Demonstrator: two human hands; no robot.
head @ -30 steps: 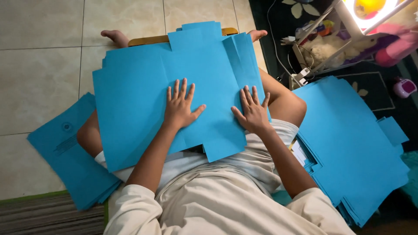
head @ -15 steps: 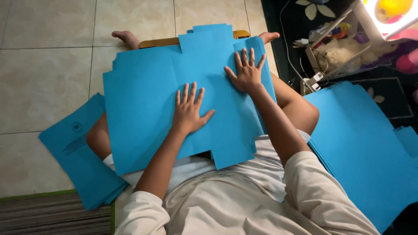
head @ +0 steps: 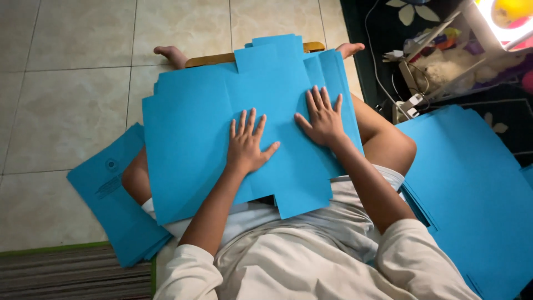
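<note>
- Person sitting on tiled floor [head: 66, 100], legs out, head view looking down at lap.
- Big blue sheet [head: 211, 128] lying flat across lap, top edge at 12 o'clock toward feet, bottom flap [head: 302, 203] at 6 o'clock over white shirt.
- Sheet resting on a wooden board [head: 214, 58]; only the board's far edge is showing.
- Left hand [head: 247, 144] lying palm down on sheet centre, fingers [head: 244, 122] spread, pointing to 12 o'clock, thumb out to 3 o'clock.
- Right hand [head: 322, 119] lying palm down on sheet just at 2 o'clock of left hand, fingers [head: 319, 100] spread, pointing to 12 o'clock.
- Hands sitting near each other, not touching; neither is pinching anything, both pressing flat.
- Right side of sheet showing folded panels [head: 336, 78] layered under right hand.
- Folded blue stack [head: 114, 200] lying on floor at 8 o'clock, beside left knee, printed mark on top.
- Flat blue pile [head: 472, 189] lying at 3 o'clock, beside right thigh, on dark mat [head: 388, 33].
- Bare feet [head: 172, 54] poking out at 12 o'clock past sheet.
- Clutter with cables and a lit lamp [head: 505, 16] sitting at 1–2 o'clock, details blurry.
- Striped rug [head: 66, 275] showing at 7 o'clock.
</note>
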